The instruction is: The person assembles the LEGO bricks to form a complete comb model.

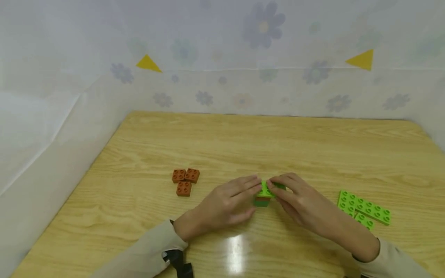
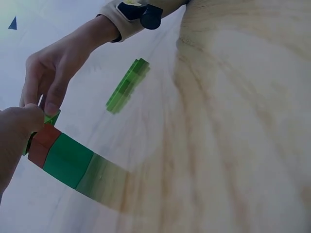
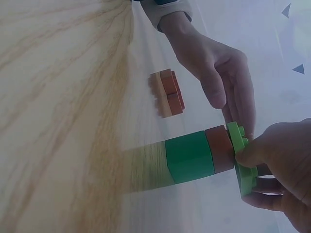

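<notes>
A stack stands upright on the table: a dark green block at the bottom, a reddish-brown brick on it, and a light green studded plate across the top. The plate overhangs the brick. My right hand pinches the plate between thumb and fingers, on the stack's right. From the left, my left hand has its nearly straight fingers at the plate's left end, with the thumb lower and apart from them.
Three reddish-brown bricks lie together left of my left hand. Several light green plates lie beside my right forearm, partly hidden by it. A white flowered cloth stands behind the wooden table.
</notes>
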A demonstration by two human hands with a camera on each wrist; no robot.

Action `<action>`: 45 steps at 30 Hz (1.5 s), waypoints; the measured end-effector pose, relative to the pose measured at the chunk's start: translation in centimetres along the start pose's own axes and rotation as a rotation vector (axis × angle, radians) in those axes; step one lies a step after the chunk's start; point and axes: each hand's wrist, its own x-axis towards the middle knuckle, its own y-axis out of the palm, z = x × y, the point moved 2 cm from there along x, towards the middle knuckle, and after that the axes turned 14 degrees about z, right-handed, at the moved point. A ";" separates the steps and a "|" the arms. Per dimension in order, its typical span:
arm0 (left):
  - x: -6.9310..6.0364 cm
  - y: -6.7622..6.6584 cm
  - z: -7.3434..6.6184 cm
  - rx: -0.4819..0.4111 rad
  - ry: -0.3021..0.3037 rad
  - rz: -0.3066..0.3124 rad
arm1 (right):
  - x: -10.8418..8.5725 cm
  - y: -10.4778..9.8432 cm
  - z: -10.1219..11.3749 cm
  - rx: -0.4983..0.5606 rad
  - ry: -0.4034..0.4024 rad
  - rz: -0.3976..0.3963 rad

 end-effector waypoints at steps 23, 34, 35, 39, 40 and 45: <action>0.9 -0.9 -0.4 0.124 0.051 0.037 | -0.4 -0.4 -0.5 -0.027 -0.044 -0.122; 0.5 -0.5 -0.4 0.121 0.047 0.026 | -0.5 0.0 -0.3 -0.025 -0.041 -0.093; 0.5 -0.5 -0.4 0.118 0.045 0.026 | -0.5 0.0 -0.3 -0.020 -0.038 -0.094; 0.3 -0.3 -0.5 0.066 0.024 0.032 | -0.7 0.3 -0.4 0.007 -0.036 -0.108; 0.3 -0.3 -0.5 0.045 0.013 0.038 | -0.8 0.3 -0.4 0.013 -0.033 -0.114; 0.0 -0.7 -0.6 -0.075 -0.118 0.097 | -1.0 0.5 -0.5 0.025 -0.022 -0.135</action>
